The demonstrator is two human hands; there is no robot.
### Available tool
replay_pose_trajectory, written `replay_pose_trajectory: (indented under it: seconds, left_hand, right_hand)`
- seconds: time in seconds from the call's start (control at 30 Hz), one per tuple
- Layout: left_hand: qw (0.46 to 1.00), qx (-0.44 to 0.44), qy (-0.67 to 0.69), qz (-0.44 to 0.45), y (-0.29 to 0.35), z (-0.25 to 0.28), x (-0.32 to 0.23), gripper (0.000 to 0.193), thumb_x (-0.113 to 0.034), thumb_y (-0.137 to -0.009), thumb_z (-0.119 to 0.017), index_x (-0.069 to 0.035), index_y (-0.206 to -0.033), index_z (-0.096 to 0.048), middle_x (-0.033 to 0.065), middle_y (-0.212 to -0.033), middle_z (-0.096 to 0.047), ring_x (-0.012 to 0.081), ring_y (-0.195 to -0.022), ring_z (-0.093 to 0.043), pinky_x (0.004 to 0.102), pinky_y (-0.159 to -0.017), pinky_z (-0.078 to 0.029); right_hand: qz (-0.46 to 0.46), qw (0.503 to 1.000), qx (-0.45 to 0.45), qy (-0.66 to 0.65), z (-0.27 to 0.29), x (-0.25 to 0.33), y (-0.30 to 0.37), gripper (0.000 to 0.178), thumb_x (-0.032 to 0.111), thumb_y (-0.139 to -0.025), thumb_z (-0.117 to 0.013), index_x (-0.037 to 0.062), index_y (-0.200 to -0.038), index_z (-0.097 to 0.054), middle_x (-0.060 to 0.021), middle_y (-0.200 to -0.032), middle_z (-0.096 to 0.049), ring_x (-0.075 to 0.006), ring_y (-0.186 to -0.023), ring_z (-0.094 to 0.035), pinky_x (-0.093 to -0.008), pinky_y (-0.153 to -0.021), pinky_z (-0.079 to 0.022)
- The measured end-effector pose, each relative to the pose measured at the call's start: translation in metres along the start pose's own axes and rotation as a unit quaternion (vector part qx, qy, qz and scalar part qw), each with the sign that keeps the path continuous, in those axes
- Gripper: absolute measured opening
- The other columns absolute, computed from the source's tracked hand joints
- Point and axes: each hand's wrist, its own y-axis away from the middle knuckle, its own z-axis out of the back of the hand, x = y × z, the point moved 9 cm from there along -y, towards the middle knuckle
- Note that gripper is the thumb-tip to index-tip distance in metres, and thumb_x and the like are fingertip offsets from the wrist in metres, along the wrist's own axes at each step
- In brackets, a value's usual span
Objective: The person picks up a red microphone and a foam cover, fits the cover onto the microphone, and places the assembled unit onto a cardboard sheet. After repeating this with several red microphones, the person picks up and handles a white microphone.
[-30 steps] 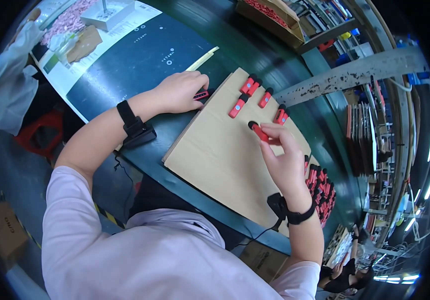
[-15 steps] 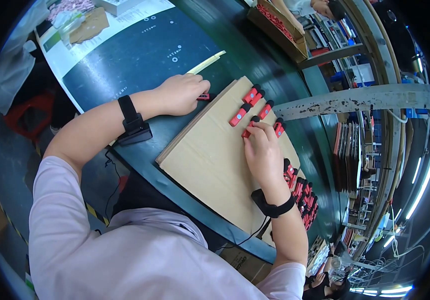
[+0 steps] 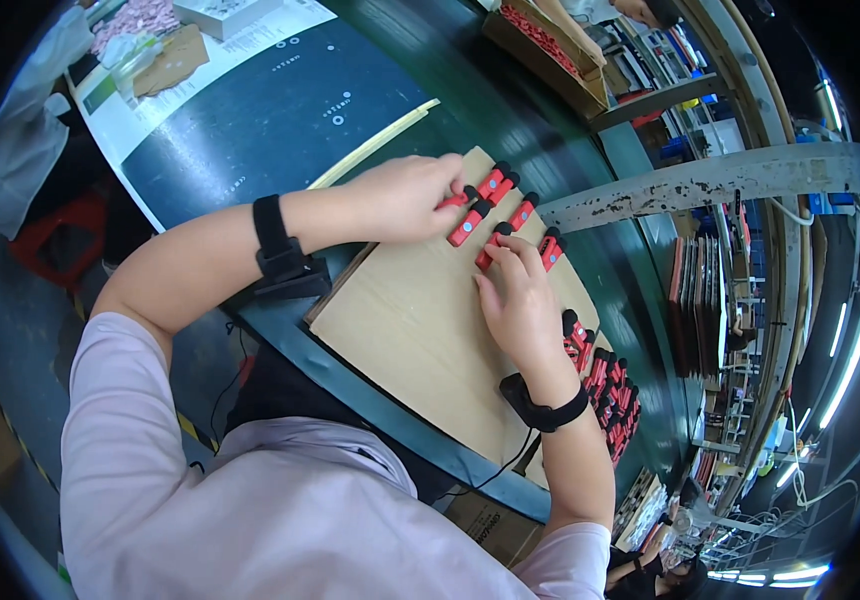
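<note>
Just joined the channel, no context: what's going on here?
A person is handling small red-and-black pieces over a cardboard sheet. The left grip holds one piece, beside several others lying on the cardboard. The right grip has its fingertips on another piece. A dense pile of them sits at the right.

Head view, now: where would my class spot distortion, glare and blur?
In the head view, the table bows along its near edge and the picture's corners go black; there too, lamps glare white at right; same view, the left hand looks softer than the right hand.
</note>
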Motion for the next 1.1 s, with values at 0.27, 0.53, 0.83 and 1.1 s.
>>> replay_pose_trajectory:
  seconds: [0.27,0.53,0.83,1.1]
  left_hand:
    - [0.996,0.045,-0.064,-0.052,-0.002,-0.017,-0.004,0.015,-0.014,-0.085,-0.058,0.000,-0.091,-0.057,0.0176,-0.094,-0.064,0.0336,-0.094,-0.062,0.0413,-0.083,-0.049]
    - [0.996,0.022,-0.033,-0.081,-0.006,-0.014,-0.009,0.013,-0.010,-0.085,-0.058,0.000,-0.092,-0.058,0.0167,-0.093,-0.062,0.0345,-0.090,-0.061,0.0421,-0.081,-0.049]
    - [0.996,0.026,-0.005,-0.081,0.031,0.015,-0.031,0.013,-0.002,-0.083,-0.061,-0.001,-0.095,-0.057,0.0111,-0.092,-0.057,0.0204,-0.076,-0.057,0.0310,-0.068,-0.047]
    - [0.996,-0.022,0.024,-0.077,0.091,0.023,-0.052,0.015,0.003,-0.080,-0.062,-0.001,-0.094,-0.058,0.0098,-0.095,-0.059,0.0173,-0.073,-0.054,0.0266,-0.065,-0.043]
  right_hand:
    - [0.007,0.999,0.006,-0.035,-0.003,0.001,0.002,0.038,0.005,-0.080,-0.069,0.0000,-0.117,-0.058,-0.0172,-0.126,-0.054,-0.0357,-0.109,-0.058,-0.0392,-0.088,-0.051]
    - [-0.022,0.996,0.030,-0.085,0.008,-0.002,0.006,0.038,0.004,-0.082,-0.067,0.0000,-0.118,-0.058,-0.0179,-0.129,-0.052,-0.0362,-0.111,-0.058,-0.0388,-0.090,-0.050]
    - [-0.225,0.965,-0.030,-0.135,0.083,-0.114,0.051,0.026,0.007,-0.087,-0.064,-0.0005,-0.112,-0.062,-0.0133,-0.111,-0.064,-0.0207,-0.099,-0.062,-0.0297,-0.083,-0.050]
    - [-0.269,0.959,0.083,-0.029,0.063,-0.183,0.095,0.025,0.010,-0.083,-0.068,0.0016,-0.107,-0.066,-0.0109,-0.105,-0.065,-0.0259,-0.100,-0.060,-0.0338,-0.091,-0.047]
